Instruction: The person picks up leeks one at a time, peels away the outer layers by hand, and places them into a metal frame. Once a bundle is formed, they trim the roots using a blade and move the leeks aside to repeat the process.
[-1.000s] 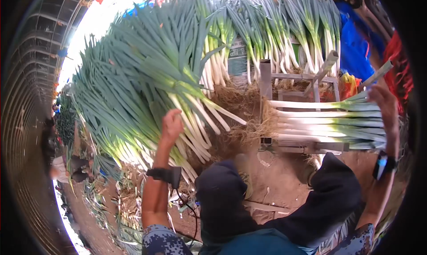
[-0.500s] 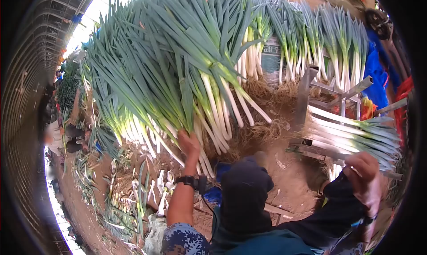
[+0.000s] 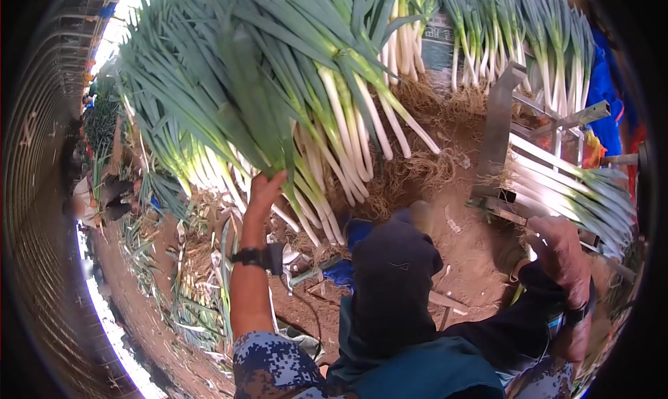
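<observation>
My left hand (image 3: 267, 189) is closed around leafy green onions (image 3: 259, 124) at the front of a large pile, where the green leaves meet the pale stalks. The leaves above that hand are blurred. My right hand (image 3: 562, 251) has its fingers curled near the front bar of a metal frame (image 3: 499, 121). Whatever those fingers hold, if anything, is hidden. Across the frame lies a bundle of green onions (image 3: 546, 176), white stalks to the left and leaves to the right.
More green onions (image 3: 480, 37) stand in a row behind, their roots on the soil. Trimmed leaves and peelings (image 3: 198, 294) litter the ground at left. My bent knee (image 3: 393, 274) is between my arms. A person (image 3: 104, 197) sits far left. Blue sheeting (image 3: 605, 79) hangs at right.
My left hand has shifted left and up, and the leaves by it have swung. My right hand has moved slightly left and down, nearer the frame's front bar. The view has tilted a little.
</observation>
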A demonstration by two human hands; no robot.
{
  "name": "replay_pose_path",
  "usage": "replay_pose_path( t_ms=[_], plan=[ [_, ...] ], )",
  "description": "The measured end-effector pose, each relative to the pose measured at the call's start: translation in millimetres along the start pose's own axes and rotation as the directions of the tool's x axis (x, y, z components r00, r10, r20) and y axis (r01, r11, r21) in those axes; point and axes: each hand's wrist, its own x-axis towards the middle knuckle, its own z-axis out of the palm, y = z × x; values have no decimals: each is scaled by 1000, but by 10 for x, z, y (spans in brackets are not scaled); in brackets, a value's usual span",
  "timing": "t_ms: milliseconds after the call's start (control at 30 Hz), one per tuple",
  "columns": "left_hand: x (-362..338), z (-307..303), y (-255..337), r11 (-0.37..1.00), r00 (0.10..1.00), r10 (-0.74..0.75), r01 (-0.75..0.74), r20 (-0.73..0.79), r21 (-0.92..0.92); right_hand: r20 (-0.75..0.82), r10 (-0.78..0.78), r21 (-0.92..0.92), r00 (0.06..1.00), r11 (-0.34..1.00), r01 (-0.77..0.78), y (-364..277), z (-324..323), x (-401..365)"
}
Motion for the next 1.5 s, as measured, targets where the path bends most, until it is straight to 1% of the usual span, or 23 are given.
replay_pose_path(
  t_ms=[67,133,300,400,433,567,633,700,733,800,867,900,933,967,1000,1033,1100,1133,1167,1267,1367,1400,1500],
  plan=[
    [-292,-292,-118,988,998,36,-43,-47,-152,27,-24,-8,999,1000,24,-9,37,19],
    [-504,-540,-246,979,993,71,-88,-94,-184,55,-41,-9,998,999,41,-71,52,58],
    [-466,-720,-301,990,960,120,-133,-253,-37,131,-30,5,991,1000,29,-210,120,141],
    [-100,-748,-311,994,941,47,-77,-335,-77,196,26,-7,980,1000,-25,-104,177,103],
    [-75,-721,-284,983,940,35,-93,-339,-158,206,52,-24,977,999,-48,-36,168,76],
    [-93,-712,-265,965,976,-19,-38,-215,-261,231,154,-103,961,986,-133,76,146,-50],
    [-48,-663,-265,970,968,-101,44,-229,-239,245,168,-113,955,983,-144,0,112,2],
    [249,-657,-514,955,935,-237,175,-263,-239,205,104,8,973,994,-108,-109,141,54],
    [334,-563,-536,927,914,-310,229,-262,-297,171,78,63,982,994,-90,-127,137,83],
    [523,-341,-888,953,947,-190,115,-259,-280,220,62,10,973,998,-66,-112,104,101],
    [392,-52,-855,974,924,90,-4,-371,225,221,47,-7,974,999,-46,-93,93,134],
    [127,178,-561,951,886,230,-117,-403,287,191,48,-4,980,999,-48,-98,85,135],
    [281,235,-750,932,943,224,-133,-247,337,150,64,-12,987,998,-62,-92,49,121],
    [84,430,-311,970,993,18,10,-113,242,131,48,-11,990,999,-47,-57,22,115],
    [82,672,-280,998,998,-29,33,-61,57,122,29,-7,992,1000,-28,-28,30,111],
    [111,915,-259,998,999,49,-50,8,41,120,4,4,993,1000,-5,-20,31,103],
    [124,1355,22,990,966,56,-21,252,-140,124,-39,41,991,999,35,-75,-28,131],
    [172,1584,177,973,947,81,-8,312,-229,125,-64,63,990,996,56,-98,-42,146],
    [317,1756,308,978,891,169,-98,422,-184,109,-59,28,992,998,57,-109,-30,128],
    [667,2317,793,939,888,184,-32,422,-342,83,-45,67,996,997,40,-99,-72,85],
    [1069,2779,1290,978,986,132,-114,99,-174,69,-9,79,998,997,3,-71,-96,33],
    [1224,2854,1390,986,990,129,-122,54,-112,68,1,89,998,996,-7,-42,-99,3],
    [1536,2919,1408,947,996,91,-78,27,-313,114,-1,94,993,995,-10,-16,-135,-37]
  ],
)
